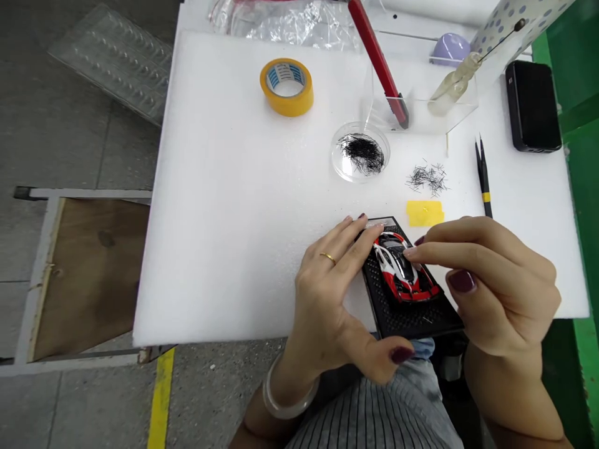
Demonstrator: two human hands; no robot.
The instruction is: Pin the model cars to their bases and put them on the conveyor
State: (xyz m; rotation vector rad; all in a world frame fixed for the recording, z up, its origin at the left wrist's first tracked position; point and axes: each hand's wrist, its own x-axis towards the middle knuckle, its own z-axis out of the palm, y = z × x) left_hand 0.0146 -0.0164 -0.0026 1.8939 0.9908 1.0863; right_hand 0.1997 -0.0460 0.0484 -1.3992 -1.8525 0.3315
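A small red, white and black model car sits on a black textured base at the near edge of the white foam sheet. My left hand curls around the base's left side, fingertips touching the car's front end. My right hand rests over the car's right side, with the index finger pressed on its roof. I cannot tell if something tiny is pinched there.
Behind the car lie a yellow tape scrap, loose thin black pins, a clear dish of pins, black tweezers, a yellow tape roll, a red-handled tool in a clear stand and a black phone.
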